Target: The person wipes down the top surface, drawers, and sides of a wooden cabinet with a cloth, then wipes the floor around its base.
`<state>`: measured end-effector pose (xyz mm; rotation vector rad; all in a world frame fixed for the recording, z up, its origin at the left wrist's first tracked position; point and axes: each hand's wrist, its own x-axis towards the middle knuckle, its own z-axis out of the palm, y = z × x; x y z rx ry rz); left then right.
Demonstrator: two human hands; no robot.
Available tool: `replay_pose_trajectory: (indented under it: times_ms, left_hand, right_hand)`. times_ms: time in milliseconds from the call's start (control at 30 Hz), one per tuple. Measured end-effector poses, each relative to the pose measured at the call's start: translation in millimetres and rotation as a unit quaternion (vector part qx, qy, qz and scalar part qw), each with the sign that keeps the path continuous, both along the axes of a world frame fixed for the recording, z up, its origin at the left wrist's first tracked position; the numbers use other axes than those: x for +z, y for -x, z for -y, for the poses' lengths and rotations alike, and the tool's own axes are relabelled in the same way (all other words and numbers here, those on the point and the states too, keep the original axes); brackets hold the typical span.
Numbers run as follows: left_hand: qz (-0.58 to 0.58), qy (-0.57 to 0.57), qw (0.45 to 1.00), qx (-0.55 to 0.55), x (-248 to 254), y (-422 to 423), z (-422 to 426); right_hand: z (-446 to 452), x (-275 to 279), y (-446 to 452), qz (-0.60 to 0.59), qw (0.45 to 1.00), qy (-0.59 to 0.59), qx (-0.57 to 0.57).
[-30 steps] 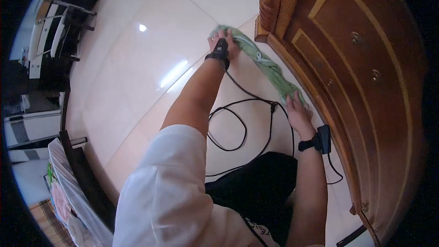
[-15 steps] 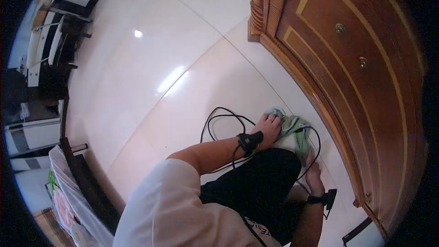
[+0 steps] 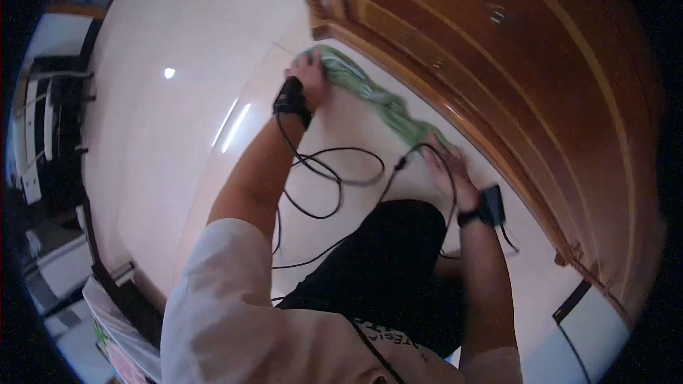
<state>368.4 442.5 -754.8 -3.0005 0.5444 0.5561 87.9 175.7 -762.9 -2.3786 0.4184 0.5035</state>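
A long green cloth [image 3: 384, 103] lies stretched and twisted on the floor tiles, along the foot of the wooden cabinet. My left hand [image 3: 310, 80] is on its far left end, with the fingers closed over the fabric. At the near right end, my right hand [image 3: 449, 169] holds the cloth at its edge; the fingertips are partly blurred. Both wrists wear black straps with small devices. A black cable [image 3: 334, 178] runs from the left wrist and loops over the floor between my arms.
The carved wooden cabinet [image 3: 498, 99] borders the floor on the right, with metal knobs. Dark and white furniture [image 3: 53, 128] stands at the far left. A bed-like edge with pale fabric [image 3: 117, 313] is at lower left. My bent knee [image 3: 405, 224] is below the cable.
The bunched cloth is now drawn out lengthwise. My left hand has moved away up and left with one end, and my right hand has moved forward onto the other. The view has shifted.
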Motion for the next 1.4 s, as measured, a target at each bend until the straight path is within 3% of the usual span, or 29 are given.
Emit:
replay_pose_trajectory:
  times_ms: [33, 67, 167, 233, 267, 300, 400, 467, 533, 567, 633, 733, 767, 867, 967, 1100, 1200, 1300, 1400]
  left_hand:
    - [0.004, -0.001, 1.0, 0.004, -5.5, 0.3, 1.8]
    - [0.062, 0.028, 0.998, -0.007, -43.1, -6.7, -9.9]
    - [0.047, 0.042, 0.998, -0.019, -19.1, 26.8, 15.9]
    - [0.019, 0.02, 0.996, -0.082, -38.5, 51.0, 17.9]
    - [0.056, 0.062, 0.99, -0.112, -68.1, 56.8, 9.6]
    - [0.031, 0.069, 0.988, -0.138, -49.0, 80.8, 27.8]
    - [0.024, 0.095, 0.967, -0.235, -54.5, 134.1, 82.9]
    - [0.025, 0.132, 0.947, -0.293, -59.3, 153.2, 102.0]
    - [0.016, 0.156, 0.925, -0.348, -67.8, 171.9, 120.9]
    - [-0.033, 0.131, 0.919, -0.371, -64.0, 172.9, 120.3]
    - [-0.131, 0.083, 0.895, -0.418, -51.8, 177.3, 128.2]
    - [-0.204, 0.124, 0.839, -0.489, -58.5, 185.6, 107.7]
    - [-0.152, 0.19, 0.837, -0.491, -62.0, 192.3, 98.5]
    - [-0.125, 0.106, 0.837, -0.522, -59.7, 192.6, 106.2]
    - [-0.112, 0.155, 0.848, -0.494, -81.7, 195.1, 131.5]
    - [-0.095, 0.168, 0.865, -0.464, -60.5, 206.7, 177.5]
    - [-0.08, 0.188, 0.871, -0.447, -71.5, 214.9, 173.8]
    - [-0.171, 0.137, 0.88, -0.422, -74.3, 222.1, 151.7]
    - [-0.181, 0.011, 0.835, -0.52, -56.8, 213.0, 152.0]
  right_hand:
    - [-1.1, -3.2, -11.2, 0.024, 0.998, 0.027, 0.048]
    - [-3.2, -1.8, -18.0, 0.048, 0.993, 0.054, 0.097]
    - [-12.6, -19.7, -16.5, 0.08, 0.99, 0.1, 0.064]
    - [-27.0, -11.6, -5.4, 0.054, 0.994, 0.098, 0.009]
    - [-37.1, -8.4, -4.8, 0.042, 0.995, 0.095, -0.016]
    - [-34.5, -16.7, 10.5, 0.087, 0.994, 0.051, -0.045]
    - [-3.7, -20.8, 90.5, 0.074, 0.993, -0.018, -0.089]
    - [-8.3, -30.9, 141.6, 0.031, 0.988, 0.134, -0.07]
    - [-12.7, -9.9, 182.1, -0.061, 0.987, 0.101, -0.106]
    - [-18.6, -0.3, 197.8, -0.106, 0.983, 0.085, -0.123]
    - [-36.3, -13.4, 235.3, -0.072, 0.988, 0.103, -0.087]
    - [-54.0, -18.2, 252.7, -0.103, 0.984, 0.117, -0.083]
    - [-55.7, -14.5, 249.0, -0.126, 0.981, 0.12, -0.085]
    - [-45.0, -36.7, 225.4, 0.003, 0.958, 0.277, -0.072]
    - [-4.0, -44.3, 177.4, 0.005, 0.963, 0.249, -0.104]
    - [26.5, -45.7, 136.9, 0.016, 0.969, 0.22, -0.108]
    - [12.9, 1.1, 119.7, -0.073, 0.97, 0.173, -0.153]
    - [-21.9, 40.2, 124.6, -0.232, 0.966, 0.098, -0.064]
    - [-72.7, -59.9, 210.7, -0.045, 0.984, 0.155, -0.08]
